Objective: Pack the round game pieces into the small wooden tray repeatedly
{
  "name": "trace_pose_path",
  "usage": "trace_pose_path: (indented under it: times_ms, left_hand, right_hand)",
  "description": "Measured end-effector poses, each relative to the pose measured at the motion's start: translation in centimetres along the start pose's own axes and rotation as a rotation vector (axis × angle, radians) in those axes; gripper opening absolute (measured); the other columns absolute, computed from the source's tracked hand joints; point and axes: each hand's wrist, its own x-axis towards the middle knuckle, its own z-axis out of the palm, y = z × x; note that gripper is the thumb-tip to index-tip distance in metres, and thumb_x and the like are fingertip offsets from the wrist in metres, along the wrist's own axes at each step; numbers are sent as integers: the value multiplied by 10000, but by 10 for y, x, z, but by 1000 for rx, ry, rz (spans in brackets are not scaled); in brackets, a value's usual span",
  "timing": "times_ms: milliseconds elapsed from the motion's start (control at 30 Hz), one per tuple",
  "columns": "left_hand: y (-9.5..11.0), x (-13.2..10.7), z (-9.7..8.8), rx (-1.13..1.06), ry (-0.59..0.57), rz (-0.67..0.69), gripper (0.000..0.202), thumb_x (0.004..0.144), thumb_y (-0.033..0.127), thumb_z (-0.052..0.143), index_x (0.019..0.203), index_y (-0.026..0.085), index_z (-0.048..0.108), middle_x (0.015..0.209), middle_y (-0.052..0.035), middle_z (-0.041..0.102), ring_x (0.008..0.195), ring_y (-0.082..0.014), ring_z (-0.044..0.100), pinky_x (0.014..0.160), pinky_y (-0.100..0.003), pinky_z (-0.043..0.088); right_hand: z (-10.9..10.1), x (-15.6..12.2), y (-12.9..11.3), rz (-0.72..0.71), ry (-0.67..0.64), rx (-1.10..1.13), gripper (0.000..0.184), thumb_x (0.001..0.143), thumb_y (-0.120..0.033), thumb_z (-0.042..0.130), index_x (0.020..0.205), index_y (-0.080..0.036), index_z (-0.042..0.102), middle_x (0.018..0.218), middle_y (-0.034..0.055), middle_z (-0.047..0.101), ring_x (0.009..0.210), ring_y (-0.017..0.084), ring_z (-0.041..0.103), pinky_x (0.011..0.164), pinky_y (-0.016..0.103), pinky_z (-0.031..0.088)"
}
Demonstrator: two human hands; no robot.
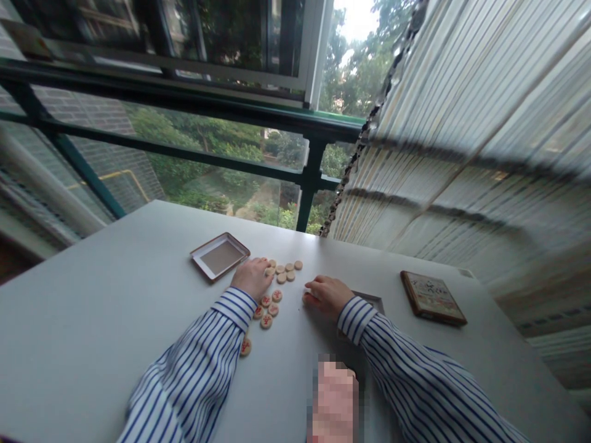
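Note:
Round wooden Chinese chess pieces lie on the white table in two groups. The farther pieces [290,276] show plain tops, while the nearer ones [266,321] carry red characters. My left hand [252,278] is at the left side of the farther group. Its curled fingers touch a Chinese chess piece [269,271] there, and the grip is partly hidden. To the right of the pieces, my right hand [329,295] hovers low or rests on the table, fingers bent and slightly apart, with nothing visible in them. One more red-marked piece [245,347] lies beside my left sleeve.
A shallow open box lid or tray [201,263] lies left of my left hand. Another grey tray [373,301] is partly hidden by my right forearm. A closed decorated box [433,298] sits at the right. The table [101,307] ends at a railing and a string curtain [462,123].

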Motion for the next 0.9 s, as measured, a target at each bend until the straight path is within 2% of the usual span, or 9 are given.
trace_pose_path:
  times_ms: [200, 467, 567, 733, 800, 900]
  left_hand:
    - [5, -3, -1, 127, -28, 6, 132, 679, 314, 570, 750, 206, 601, 804, -64, 636, 761, -226, 571, 684, -337, 423]
    - [4, -4, 1, 93, -61, 13, 200, 781, 294, 447, 796, 206, 626, 818, -58, 643, 774, -192, 566, 720, -318, 395]
    - [0, -4, 2, 8, -43, 14, 220, 787, 296, 446, 811, 201, 643, 846, -57, 659, 782, -183, 576, 739, -308, 408]
    - [-7, -5, -2, -223, 72, -3, 271, 791, 326, 454, 880, 170, 656, 904, -70, 674, 834, -180, 595, 790, -298, 430]
    - [-6, -6, -7, -353, 92, -59, 297, 781, 356, 468, 904, 162, 657, 924, -71, 672, 857, -176, 598, 788, -285, 442]
    - [-3, -8, -16, -524, 63, -204, 354, 758, 412, 487, 941, 157, 650, 927, -70, 673, 817, -176, 611, 720, -276, 471]
  right_hand:
    - [0, 7, -3, 13, 12, 14, 375, 834, -413, 352, 1106, -227, 533, 993, 84, 591, 891, 191, 555, 710, 281, 387]
    - [-2, 13, -8, 7, 17, 23, 376, 841, -406, 337, 1114, -229, 526, 1019, 80, 585, 898, 192, 550, 718, 280, 388]
    - [-4, 14, -11, 6, 45, 30, 375, 845, -403, 327, 1113, -229, 524, 1016, 78, 586, 894, 191, 547, 722, 284, 387]
    - [-5, 15, -13, -15, 92, 33, 361, 844, -399, 331, 1091, -229, 533, 988, 74, 592, 882, 192, 544, 719, 290, 383]
    - [-7, 15, -14, -20, 107, 34, 356, 844, -397, 334, 1084, -229, 536, 985, 74, 592, 871, 191, 544, 711, 290, 381]
    - [-9, 16, -17, -29, 126, 46, 346, 848, -388, 334, 1083, -232, 534, 993, 69, 586, 868, 185, 541, 709, 288, 377]
